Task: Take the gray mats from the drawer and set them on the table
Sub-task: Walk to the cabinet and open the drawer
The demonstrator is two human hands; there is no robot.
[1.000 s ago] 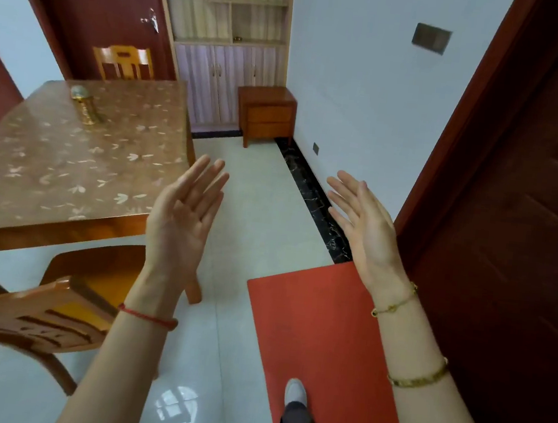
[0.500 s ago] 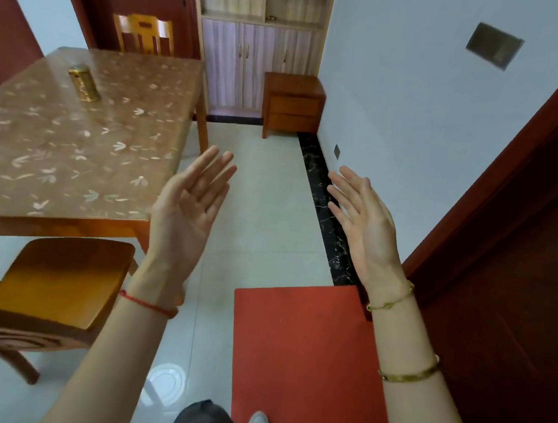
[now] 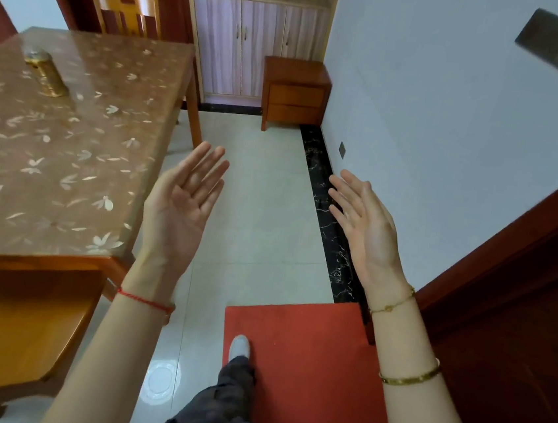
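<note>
Gray mats: none seen in view; presumably shut away in a drawer. Two closed drawer fronts are noted on a small wooden cabinet against the far wall, well apart from the person. Table at left: no mat is laid on it; only a gold canister stands there. Left hand and right hand are raised ahead, palms turned inward, fingers straight, nothing held. A shoe is planted at the edge of a red floor rug. Judged: task barely begun. Left to do: cabinet to be reached, drawer opened, mats lifted out and carried to the table.
</note>
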